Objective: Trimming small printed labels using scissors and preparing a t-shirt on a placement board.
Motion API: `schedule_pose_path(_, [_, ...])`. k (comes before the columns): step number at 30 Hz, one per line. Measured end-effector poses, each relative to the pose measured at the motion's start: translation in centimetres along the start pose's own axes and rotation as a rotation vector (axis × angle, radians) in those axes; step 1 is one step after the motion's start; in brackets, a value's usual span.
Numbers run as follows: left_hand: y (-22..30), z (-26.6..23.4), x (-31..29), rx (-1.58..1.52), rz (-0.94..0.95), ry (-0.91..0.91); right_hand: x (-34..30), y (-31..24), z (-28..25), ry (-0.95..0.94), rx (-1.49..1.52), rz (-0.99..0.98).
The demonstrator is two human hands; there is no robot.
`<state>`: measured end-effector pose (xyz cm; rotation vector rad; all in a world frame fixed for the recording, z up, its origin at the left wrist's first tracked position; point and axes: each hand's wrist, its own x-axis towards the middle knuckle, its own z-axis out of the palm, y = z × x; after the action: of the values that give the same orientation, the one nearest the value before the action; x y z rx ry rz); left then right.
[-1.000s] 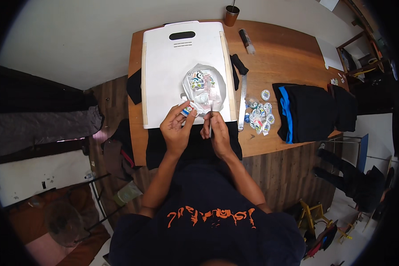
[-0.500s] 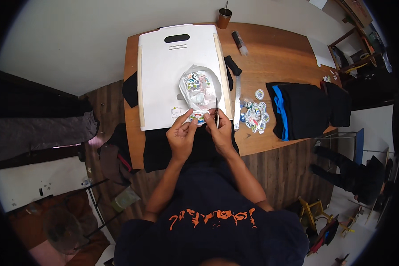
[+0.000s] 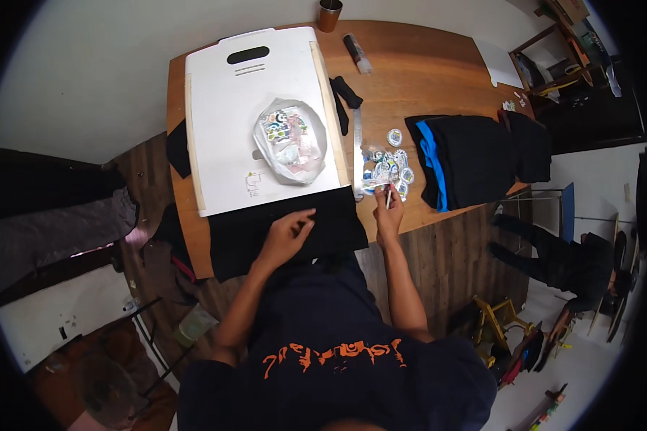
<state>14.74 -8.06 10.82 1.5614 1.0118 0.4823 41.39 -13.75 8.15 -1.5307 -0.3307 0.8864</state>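
Observation:
My left hand hovers over black fabric at the near edge of the table, its fingers loosely curved and apart with nothing in them. My right hand is at the near side of a pile of round and cut-out printed stickers. A slim, pale, shiny tool, apparently small scissors, is held in its fingers. Whether those fingers also touch a sticker is hard to see. On the white board sits an opened white plastic bag with more colourful stickers and pinkish scraps inside.
A metal ruler lies between board and pile. Folded black clothes with a blue strip are to the right. A brown cup and a dark tube stand farther back. Another person is at the far right.
My hands have parted: the right has moved from the bag to the sticker pile, the left back over the black fabric. The sticker they held together has left the left hand. The view has shifted.

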Motion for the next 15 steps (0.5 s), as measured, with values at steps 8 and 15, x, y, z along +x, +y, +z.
schedule_pose_path(8, [-4.0, -3.2, -4.2, 0.487, 0.074, -0.156, 8.7, 6.5, -3.4, 0.185, -0.244, -0.064])
schedule_pose_path(15, [-3.4, -4.3, -6.2, 0.445, -0.092, -0.149, 5.9, 6.5, -2.3, 0.415, -0.705, -0.137])
